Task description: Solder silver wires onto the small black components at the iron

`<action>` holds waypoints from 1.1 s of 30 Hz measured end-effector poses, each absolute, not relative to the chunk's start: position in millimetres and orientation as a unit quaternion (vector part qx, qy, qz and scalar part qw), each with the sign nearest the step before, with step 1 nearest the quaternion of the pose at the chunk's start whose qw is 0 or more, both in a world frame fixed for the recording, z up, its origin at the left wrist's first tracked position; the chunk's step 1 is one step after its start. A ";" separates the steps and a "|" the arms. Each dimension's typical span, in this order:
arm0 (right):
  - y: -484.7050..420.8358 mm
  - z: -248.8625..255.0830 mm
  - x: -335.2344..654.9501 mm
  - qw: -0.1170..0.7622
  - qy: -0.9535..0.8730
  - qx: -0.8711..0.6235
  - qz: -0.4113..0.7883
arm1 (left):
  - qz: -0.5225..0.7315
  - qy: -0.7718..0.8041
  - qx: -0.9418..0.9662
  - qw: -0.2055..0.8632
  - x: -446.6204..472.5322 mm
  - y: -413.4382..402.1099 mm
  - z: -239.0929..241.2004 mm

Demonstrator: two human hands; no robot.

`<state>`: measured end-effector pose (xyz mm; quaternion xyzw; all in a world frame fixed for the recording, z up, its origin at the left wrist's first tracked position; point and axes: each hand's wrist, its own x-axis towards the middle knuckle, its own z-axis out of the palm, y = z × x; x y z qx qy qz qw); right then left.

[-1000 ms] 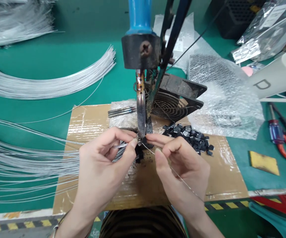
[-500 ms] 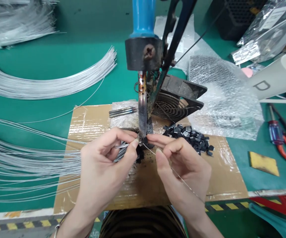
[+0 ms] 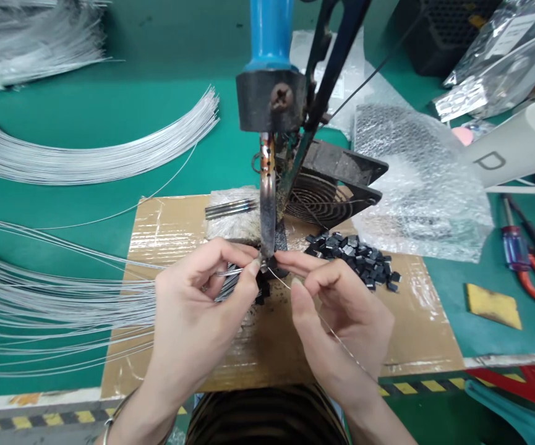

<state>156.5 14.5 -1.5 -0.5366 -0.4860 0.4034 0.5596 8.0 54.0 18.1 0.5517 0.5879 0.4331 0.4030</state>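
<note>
Both hands meet at the tip of the fixed soldering iron point(image 3: 268, 210) above a cardboard sheet point(image 3: 169, 228). The left hand point(image 3: 197, 309) pinches the ends of the silver wires point(image 3: 63, 303), which trail off to the left. The right hand point(image 3: 341, 309) is closed, thumb and forefinger gripping a thin wire point(image 3: 279, 278) whose end touches the tip. Black chips point(image 3: 355, 256) lie just right of the iron, in front of a fan point(image 3: 327, 191).

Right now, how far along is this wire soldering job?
Done: a few black pieces seem already joined, hanging below the iron tip. In hand: the left hand pinches a wire end at the tip, and the right hand feeds a thin strand. Left: the loose black pile and the curved wire bundle.
</note>
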 end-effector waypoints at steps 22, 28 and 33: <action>13.9 -0.6 154.0 0.561 -0.508 -0.541 0.367 | 0.434 0.585 0.558 0.398 8.8 53.5 19.8; 14.5 -0.6 154.5 0.561 -0.509 -0.539 0.367 | 0.430 0.586 0.561 0.396 8.6 53.5 19.3; 13.4 -1.9 154.5 0.562 -0.507 -0.538 0.370 | 0.434 0.585 0.554 0.404 8.5 53.6 19.3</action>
